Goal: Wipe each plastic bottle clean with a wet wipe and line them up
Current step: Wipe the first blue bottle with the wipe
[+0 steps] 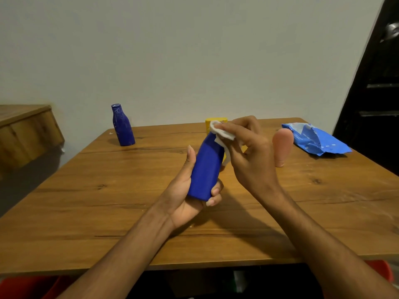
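Four plastic bottles are in view: two blue ones, the first blue bottle (206,169) held up in the hands and the second blue bottle (123,125) standing at the table's far left, plus one yellow bottle (216,121) mostly hidden behind the hands, and one pink bottle (282,147). There is one white wet wipe (222,133), one blue wipes packet (314,139), one wooden table (108,201), and two hands, the left hand (190,197) and the right hand (248,154).

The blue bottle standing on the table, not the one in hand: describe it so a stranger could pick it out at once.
Start at the wooden table and go to its far left corner, near the wall. There the standing blue bottle is upright and alone, apart from everything else. Unlike the blue bottle in the left hand, it is untouched, darker, and streaked with pale scribble-like marks.
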Motion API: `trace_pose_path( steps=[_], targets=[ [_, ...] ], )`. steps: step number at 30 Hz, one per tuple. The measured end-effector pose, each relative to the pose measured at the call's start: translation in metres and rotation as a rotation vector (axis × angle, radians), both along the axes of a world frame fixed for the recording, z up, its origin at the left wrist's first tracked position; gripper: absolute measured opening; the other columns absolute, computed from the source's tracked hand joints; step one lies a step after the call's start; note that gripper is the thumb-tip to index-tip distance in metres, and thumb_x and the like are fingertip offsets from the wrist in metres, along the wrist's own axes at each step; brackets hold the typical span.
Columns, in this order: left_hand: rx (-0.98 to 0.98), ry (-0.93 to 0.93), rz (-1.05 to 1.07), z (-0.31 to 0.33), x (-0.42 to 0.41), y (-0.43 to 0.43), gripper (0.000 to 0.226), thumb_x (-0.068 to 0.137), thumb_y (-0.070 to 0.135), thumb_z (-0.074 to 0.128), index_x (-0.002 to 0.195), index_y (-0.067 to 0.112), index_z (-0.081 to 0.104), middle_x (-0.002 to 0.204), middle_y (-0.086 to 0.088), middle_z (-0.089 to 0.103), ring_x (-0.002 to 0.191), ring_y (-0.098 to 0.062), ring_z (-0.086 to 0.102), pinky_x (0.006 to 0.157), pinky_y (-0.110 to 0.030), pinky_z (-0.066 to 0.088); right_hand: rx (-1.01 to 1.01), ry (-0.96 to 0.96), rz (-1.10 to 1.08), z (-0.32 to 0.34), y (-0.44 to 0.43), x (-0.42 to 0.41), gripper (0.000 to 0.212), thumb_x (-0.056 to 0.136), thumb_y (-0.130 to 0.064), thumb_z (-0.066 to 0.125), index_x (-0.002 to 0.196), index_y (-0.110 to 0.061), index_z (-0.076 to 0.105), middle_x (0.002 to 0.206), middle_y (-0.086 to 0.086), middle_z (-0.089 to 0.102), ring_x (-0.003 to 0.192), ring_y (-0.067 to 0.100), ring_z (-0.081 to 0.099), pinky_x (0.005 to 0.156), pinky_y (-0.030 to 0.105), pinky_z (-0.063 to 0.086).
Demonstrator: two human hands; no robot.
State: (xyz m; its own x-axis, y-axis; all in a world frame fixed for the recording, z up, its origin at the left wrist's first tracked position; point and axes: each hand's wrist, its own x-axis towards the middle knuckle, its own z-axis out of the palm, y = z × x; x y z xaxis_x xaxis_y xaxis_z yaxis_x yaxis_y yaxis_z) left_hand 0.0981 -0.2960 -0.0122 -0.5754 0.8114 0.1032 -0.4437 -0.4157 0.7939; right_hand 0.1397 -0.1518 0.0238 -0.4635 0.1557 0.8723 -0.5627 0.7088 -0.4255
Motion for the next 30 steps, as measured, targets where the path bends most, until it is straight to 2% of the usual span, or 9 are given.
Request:
trace_pose_path(
  steps=[2, 6, 10, 14, 19, 24, 30],
  targets=[
    [0.025, -0.01, -0.018, -0.0016, -0.0017, -0.0003, 0.063, 0.091, 0.064, 0.043, 0.131, 0.016, 0.051, 0.101, -0.009, 0.06, 0.062, -0.017, 0.053, 0.048, -0.026, 0.047, -0.054, -0.02, 0.031, 0.0002, -0.0025, 0.0016, 0.028, 0.089, -0.007, 0.062, 0.114, -0.018, 0.066, 0.1, 0.002, 0.056, 0.092, 0.006, 0.053, 0.071, 0.014, 0.044],
    [0.085, -0.045, -0.039, -0.0031, -0.007, -0.0034, 0.062, 0.092, 0.065, 0.041, 0.125, 0.014, 0.053, 0.099, -0.009, 0.06, 0.063, -0.016, 0.054, 0.049, -0.026, 0.047, 0.009, -0.108, 0.104, 0.0006, -0.0015, 0.003, 0.027, 0.087, -0.008, 0.065, 0.112, -0.018, 0.068, 0.099, 0.003, 0.059, 0.09, 0.004, 0.053, 0.07, 0.011, 0.041],
    [0.109, -0.063, -0.04, -0.0029, -0.006, -0.0008, 0.062, 0.093, 0.064, 0.04, 0.128, 0.015, 0.051, 0.095, -0.008, 0.057, 0.062, -0.016, 0.054, 0.048, -0.025, 0.049, -0.085, -0.094, 0.078, 0.0023, -0.0012, 0.001, 0.024, 0.089, -0.016, 0.063, 0.111, -0.018, 0.069, 0.099, 0.002, 0.061, 0.092, 0.01, 0.056, 0.071, 0.017, 0.046],
    [0.129, -0.085, -0.037, -0.0031, -0.0057, -0.0019, 0.062, 0.093, 0.065, 0.037, 0.125, 0.014, 0.054, 0.095, -0.008, 0.059, 0.061, -0.015, 0.054, 0.047, -0.025, 0.049, -0.064, -0.175, 0.178, 0.0058, -0.0004, 0.0027, 0.021, 0.088, -0.016, 0.065, 0.108, -0.02, 0.07, 0.098, 0.003, 0.063, 0.089, 0.008, 0.057, 0.069, 0.013, 0.045],
    [0.116, -0.086, -0.055, -0.0036, -0.0039, -0.0003, 0.065, 0.091, 0.065, 0.041, 0.129, 0.013, 0.05, 0.099, -0.01, 0.055, 0.06, -0.015, 0.054, 0.046, -0.025, 0.049, -0.139, -0.119, 0.119, 0.0067, 0.0024, 0.001, 0.023, 0.088, -0.013, 0.064, 0.11, -0.015, 0.07, 0.1, 0.004, 0.064, 0.092, 0.009, 0.059, 0.071, 0.015, 0.047],
    [0.124, -0.072, -0.041, -0.0034, -0.0062, -0.0031, 0.062, 0.092, 0.065, 0.039, 0.127, 0.014, 0.052, 0.094, -0.008, 0.059, 0.061, -0.015, 0.055, 0.047, -0.025, 0.049, -0.078, -0.17, 0.179, 0.0069, -0.0002, 0.0023, 0.022, 0.088, -0.016, 0.064, 0.109, -0.02, 0.069, 0.098, 0.002, 0.063, 0.089, 0.005, 0.057, 0.069, 0.012, 0.045],
    [0.052, -0.044, -0.053, -0.0028, -0.0039, -0.0022, 0.066, 0.091, 0.065, 0.041, 0.128, 0.012, 0.053, 0.102, -0.012, 0.058, 0.06, -0.015, 0.052, 0.047, -0.025, 0.047, -0.161, -0.07, 0.087, 0.0045, 0.0007, 0.0013, 0.022, 0.089, -0.013, 0.064, 0.111, -0.015, 0.07, 0.099, 0.005, 0.065, 0.094, 0.01, 0.059, 0.07, 0.012, 0.044]
  ],
)
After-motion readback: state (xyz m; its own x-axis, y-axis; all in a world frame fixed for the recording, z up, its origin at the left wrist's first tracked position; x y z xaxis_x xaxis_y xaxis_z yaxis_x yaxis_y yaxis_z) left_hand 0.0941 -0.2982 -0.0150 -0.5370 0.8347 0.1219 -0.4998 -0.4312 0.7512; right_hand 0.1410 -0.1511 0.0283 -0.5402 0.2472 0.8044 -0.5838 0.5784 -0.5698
